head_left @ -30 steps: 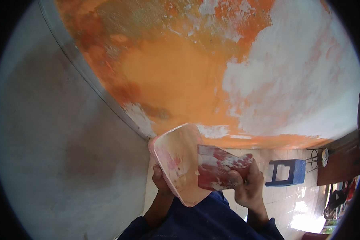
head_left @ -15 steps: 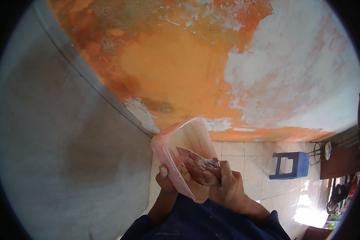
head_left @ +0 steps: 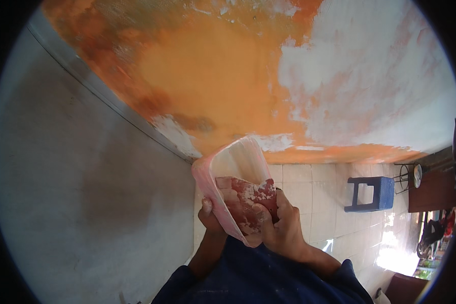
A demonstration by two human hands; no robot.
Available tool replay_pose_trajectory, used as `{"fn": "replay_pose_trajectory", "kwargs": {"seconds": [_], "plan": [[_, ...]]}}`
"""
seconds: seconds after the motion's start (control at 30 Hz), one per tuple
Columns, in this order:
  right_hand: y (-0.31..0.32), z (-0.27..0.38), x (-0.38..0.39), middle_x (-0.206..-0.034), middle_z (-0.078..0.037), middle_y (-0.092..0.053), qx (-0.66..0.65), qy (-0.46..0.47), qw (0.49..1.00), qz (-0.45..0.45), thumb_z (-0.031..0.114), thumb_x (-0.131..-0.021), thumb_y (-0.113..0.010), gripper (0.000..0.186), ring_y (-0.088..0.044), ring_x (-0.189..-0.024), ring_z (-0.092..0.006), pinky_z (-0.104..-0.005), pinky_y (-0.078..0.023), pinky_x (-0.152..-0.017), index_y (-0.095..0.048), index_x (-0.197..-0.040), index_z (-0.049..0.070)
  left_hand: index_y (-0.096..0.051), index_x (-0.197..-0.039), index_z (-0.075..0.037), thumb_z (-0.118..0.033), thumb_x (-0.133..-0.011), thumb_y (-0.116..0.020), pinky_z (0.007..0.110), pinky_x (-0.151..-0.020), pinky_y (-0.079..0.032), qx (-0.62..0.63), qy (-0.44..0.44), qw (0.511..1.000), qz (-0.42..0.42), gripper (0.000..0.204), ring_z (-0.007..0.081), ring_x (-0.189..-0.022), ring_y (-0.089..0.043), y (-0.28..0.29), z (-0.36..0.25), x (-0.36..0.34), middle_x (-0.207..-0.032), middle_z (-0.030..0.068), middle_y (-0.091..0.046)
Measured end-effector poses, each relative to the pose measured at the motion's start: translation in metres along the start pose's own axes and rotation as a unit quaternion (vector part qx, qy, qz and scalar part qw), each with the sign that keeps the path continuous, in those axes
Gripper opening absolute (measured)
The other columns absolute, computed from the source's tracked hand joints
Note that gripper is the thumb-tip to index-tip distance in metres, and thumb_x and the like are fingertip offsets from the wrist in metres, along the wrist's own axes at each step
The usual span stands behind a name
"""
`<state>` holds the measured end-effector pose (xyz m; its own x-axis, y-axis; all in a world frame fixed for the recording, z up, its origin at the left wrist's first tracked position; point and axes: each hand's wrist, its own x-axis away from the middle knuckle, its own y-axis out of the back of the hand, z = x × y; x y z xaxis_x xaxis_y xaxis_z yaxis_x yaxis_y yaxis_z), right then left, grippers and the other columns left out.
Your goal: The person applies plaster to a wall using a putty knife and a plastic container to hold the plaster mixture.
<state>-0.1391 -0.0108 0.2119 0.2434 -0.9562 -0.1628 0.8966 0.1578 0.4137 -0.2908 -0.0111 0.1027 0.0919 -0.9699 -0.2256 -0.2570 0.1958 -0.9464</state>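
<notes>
My left hand grips the near left side of a pink rectangular plastic tub, its thumb on the outer wall. The tub is tilted, its mouth facing up and to the right, and whitish residue coats its inside. My right hand is closed on a flat reddish-brown putty spreader, thumb on its face. The spreader lies within the tub's mouth, smeared with white putty. How much putty sits beneath it is hidden.
Ahead stands an orange wall with a broad whitish coated area on its right. A grey surface fills the left. A blue plastic stool stands on the tiled floor to the right, near a round-topped stool.
The spreader has turned so its broad, putty-smeared face shows more, and my right hand has turned with it. The tub, the wall and the blue stool sit slightly higher in view.
</notes>
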Motion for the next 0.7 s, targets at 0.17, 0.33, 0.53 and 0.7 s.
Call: {"fn": "replay_pose_trajectory", "kwargs": {"seconds": [0.17, 0.33, 0.53, 0.7], "plan": [[-0.002, -0.01, -0.001, -0.081, -0.024, -0.064, -0.12, -0.088, 0.988, -0.03, 0.008, -0.086, -0.058, 0.025, -0.067, -0.073, -0.0295, -0.0338, -0.051, -0.063, -0.051, -0.104, -0.008, -0.038, -0.13, 0.005, -0.041, -0.087, -0.055, 0.043, -0.096, -0.043, -0.028, 0.041, 0.998, -0.039, 0.065, 0.0287, -0.108, -0.055, -0.015, -0.001, -0.005, -0.116, 0.0195, -0.057], [0.002, -0.009, 0.0, -0.091, -0.014, -0.065, -0.203, -0.153, 0.966, -0.049, 0.012, -0.091, -0.055, 0.024, -0.061, -0.082, -0.0141, -0.0283, -0.049, -0.073, -0.053, -0.107, -0.005, -0.043, -0.126, 0.005, -0.04, -0.09, -0.053, 0.042, -0.094, -0.044, -0.067, 0.057, 0.987, -0.132, 0.059, 0.0283, -0.106, -0.056, -0.001, 0.002, 0.004, -0.116, 0.0186, -0.056], [0.013, -0.017, -0.003, -0.097, -0.009, -0.064, -0.319, -0.187, 0.926, -0.082, 0.015, -0.093, -0.055, 0.029, -0.058, -0.084, -0.0107, -0.0251, -0.047, -0.076, -0.051, -0.113, -0.006, -0.044, -0.126, 0.003, -0.044, -0.091, -0.049, 0.041, -0.093, -0.045, -0.07, 0.065, 0.983, -0.157, 0.058, 0.0278, -0.102, -0.057, -0.003, 0.003, -0.001, -0.115, 0.0172, -0.057], [0.021, -0.03, -0.005, -0.099, -0.01, -0.063, -0.438, -0.243, 0.86, -0.095, 0.014, -0.092, -0.057, 0.031, -0.059, -0.087, -0.0134, -0.0264, -0.048, -0.079, -0.051, -0.115, -0.006, -0.039, -0.131, -0.001, -0.047, -0.092, -0.045, 0.043, -0.097, -0.042, -0.056, 0.083, 0.981, -0.168, 0.061, 0.0284, -0.109, -0.054, 0.024, 0.001, 0.005, -0.123, 0.0177, -0.052]]}}
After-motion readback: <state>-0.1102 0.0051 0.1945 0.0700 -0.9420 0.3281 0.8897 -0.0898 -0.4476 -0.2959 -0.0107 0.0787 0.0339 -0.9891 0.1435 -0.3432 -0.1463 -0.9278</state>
